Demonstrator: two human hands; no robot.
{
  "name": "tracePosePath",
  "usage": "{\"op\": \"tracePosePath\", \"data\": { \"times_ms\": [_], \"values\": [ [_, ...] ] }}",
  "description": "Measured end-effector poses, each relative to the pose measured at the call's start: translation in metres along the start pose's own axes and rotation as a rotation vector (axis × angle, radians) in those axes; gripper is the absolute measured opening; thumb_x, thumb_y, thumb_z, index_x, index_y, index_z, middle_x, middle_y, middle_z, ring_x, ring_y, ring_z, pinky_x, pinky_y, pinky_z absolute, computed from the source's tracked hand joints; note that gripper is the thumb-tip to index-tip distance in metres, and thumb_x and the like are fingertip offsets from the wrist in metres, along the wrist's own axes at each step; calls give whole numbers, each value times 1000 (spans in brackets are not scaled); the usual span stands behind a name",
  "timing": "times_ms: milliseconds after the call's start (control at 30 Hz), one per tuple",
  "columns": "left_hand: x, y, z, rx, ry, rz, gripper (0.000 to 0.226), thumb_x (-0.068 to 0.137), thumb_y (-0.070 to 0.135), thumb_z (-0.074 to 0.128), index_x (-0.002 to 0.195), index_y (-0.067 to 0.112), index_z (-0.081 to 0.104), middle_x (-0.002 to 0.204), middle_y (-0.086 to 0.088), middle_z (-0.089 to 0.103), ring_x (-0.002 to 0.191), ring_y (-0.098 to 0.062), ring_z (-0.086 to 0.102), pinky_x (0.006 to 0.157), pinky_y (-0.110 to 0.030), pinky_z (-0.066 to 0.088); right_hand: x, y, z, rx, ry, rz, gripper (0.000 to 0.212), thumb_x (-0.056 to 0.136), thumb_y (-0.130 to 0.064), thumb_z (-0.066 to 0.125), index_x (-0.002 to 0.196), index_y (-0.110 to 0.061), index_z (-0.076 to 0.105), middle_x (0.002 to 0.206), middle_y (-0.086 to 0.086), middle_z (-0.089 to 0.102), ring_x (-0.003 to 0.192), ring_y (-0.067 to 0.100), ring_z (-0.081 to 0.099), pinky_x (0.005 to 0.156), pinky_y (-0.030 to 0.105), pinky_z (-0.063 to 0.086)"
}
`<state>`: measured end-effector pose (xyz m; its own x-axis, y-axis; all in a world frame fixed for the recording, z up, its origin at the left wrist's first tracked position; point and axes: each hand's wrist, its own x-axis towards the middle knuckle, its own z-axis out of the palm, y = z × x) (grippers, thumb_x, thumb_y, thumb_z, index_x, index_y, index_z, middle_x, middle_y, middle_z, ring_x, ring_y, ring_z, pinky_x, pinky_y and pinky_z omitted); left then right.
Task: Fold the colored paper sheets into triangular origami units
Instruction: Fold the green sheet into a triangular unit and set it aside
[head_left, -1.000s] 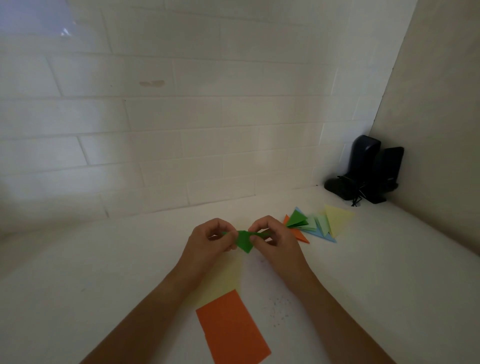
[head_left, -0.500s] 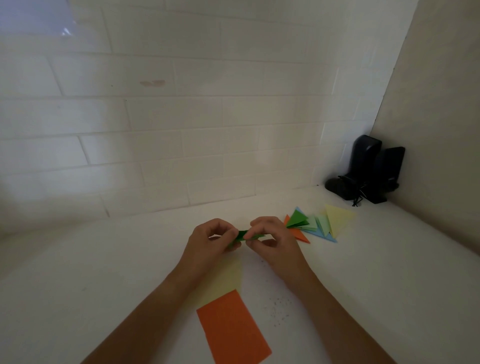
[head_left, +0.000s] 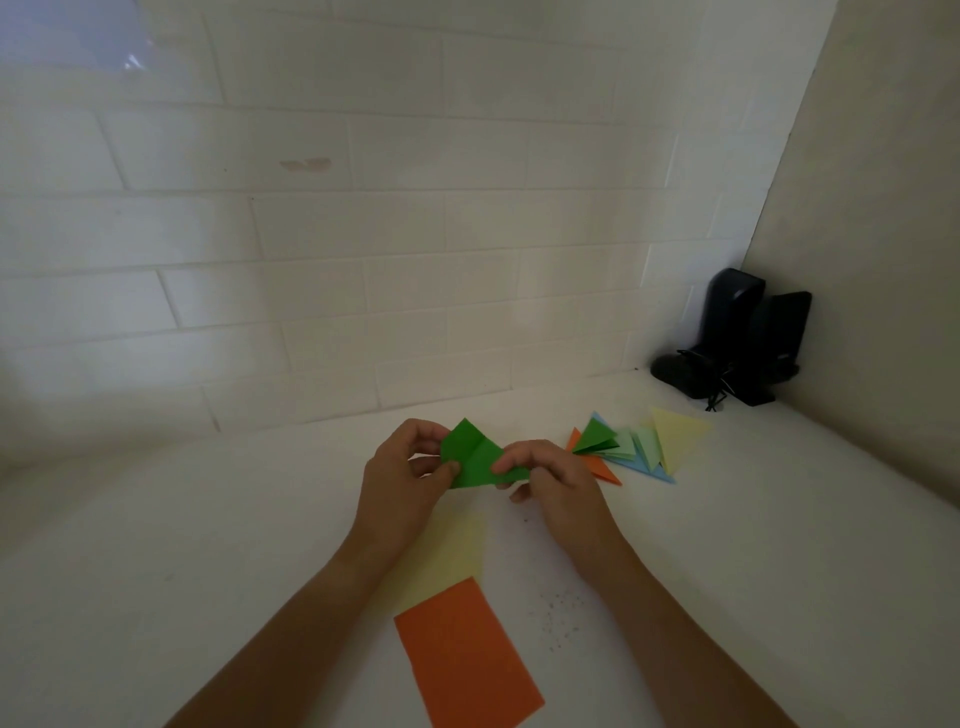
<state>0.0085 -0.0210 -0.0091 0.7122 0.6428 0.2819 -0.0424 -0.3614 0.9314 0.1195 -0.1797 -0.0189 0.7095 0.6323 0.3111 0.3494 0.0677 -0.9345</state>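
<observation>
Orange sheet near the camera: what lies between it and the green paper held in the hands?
In the head view, a pale yellow sheet lies flat between the orange sheet and the green paper, its near edge tucked under the orange one.

Yellow sheet (head_left: 451, 556) partly under forearm

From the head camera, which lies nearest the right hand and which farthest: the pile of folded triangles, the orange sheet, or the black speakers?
1. Pile of folded triangles, just right of the right hand.
2. Orange sheet, below, toward the person.
3. Black speakers, in the far right corner.
</observation>
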Motion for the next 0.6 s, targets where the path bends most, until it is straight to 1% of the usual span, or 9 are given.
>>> {"op": "tracePosePath", "data": {
  "times_ms": [67, 133, 200, 267, 333, 400, 433, 533, 600],
  "values": [
    [0, 0, 0, 5, -7, 1, 28, 86, -9, 73, 103, 12, 67, 100, -4, 72, 83, -11, 74, 66, -14, 56, 0, 0, 0, 48, 18, 63, 39, 91, -6, 37, 90, -13, 75, 91, 5, 74, 86, 23, 71, 77, 36, 58],
    [-1, 1, 1, 0, -24, -2, 27, 86, -8, 74, 102, 13, 68, 99, -4, 72, 82, -12, 74, 66, -14, 56, 0, 0, 1, 21, 44, 73, 31, 100, -3, 42, 97, -15, 70, 89, 7, 74, 81, 25, 73, 77, 38, 57],
    [-2, 1, 2, -6, -39, -4, 25, 87, -6, 73, 102, 13, 68, 99, -3, 73, 83, -15, 75, 67, -15, 56, -1, 1, 2, -32, 23, 47, 22, 100, -3, 54, 108, -21, 64, 95, 6, 72, 78, 21, 74, 73, 30, 57],
    [-2, 0, 3, -8, -35, -4, 21, 90, -4, 71, 102, 14, 69, 99, -3, 73, 84, -18, 75, 66, -16, 56, -1, 2, 3, -80, -17, 28, 34, 97, -1, 58, 118, -27, 61, 99, 4, 71, 80, 16, 74, 72, 22, 55],
    [0, -2, 3, -5, -13, -9, 19, 92, -2, 69, 100, 16, 69, 98, -2, 73, 86, -20, 74, 65, -17, 56, 0, 2, 3, -101, -27, 4, 40, 94, 2, 59, 121, -28, 63, 103, -3, 72, 88, 11, 72, 72, 20, 54],
    [1, -3, 3, -6, 7, -23, 20, 92, -1, 69, 99, 17, 69, 96, -1, 73, 84, -19, 74, 64, -18, 56, 0, 0, 2, -101, -22, -32, 41, 92, 5, 58, 118, -25, 66, 105, -14, 71, 95, 9, 68, 76, 20, 54],
    [1, -3, 3, -12, 11, -32, 21, 91, -1, 70, 99, 18, 69, 96, -1, 74, 82, -18, 74, 63, -17, 55, 0, -1, 2, -97, -20, -43, 41, 92, 7, 56, 116, -24, 67, 106, -15, 70, 96, 9, 66, 78, 20, 54],
    [1, -4, 2, -42, -5, -52, 24, 88, -3, 73, 102, 16, 69, 99, -4, 74, 79, -17, 75, 65, -19, 58, 1, 2, 1, -100, -8, -59, 39, 89, 8, 54, 107, -24, 68, 109, -9, 68, 99, 13, 66, 78, 23, 54],
    [1, -4, 1, -64, -20, -66, 27, 86, -5, 74, 104, 15, 68, 101, -5, 73, 81, -18, 76, 69, -21, 59, 2, 6, 1, -105, 3, -52, 34, 84, 2, 54, 99, -26, 68, 108, -6, 66, 103, 13, 64, 77, 26, 52]
  ]
}}
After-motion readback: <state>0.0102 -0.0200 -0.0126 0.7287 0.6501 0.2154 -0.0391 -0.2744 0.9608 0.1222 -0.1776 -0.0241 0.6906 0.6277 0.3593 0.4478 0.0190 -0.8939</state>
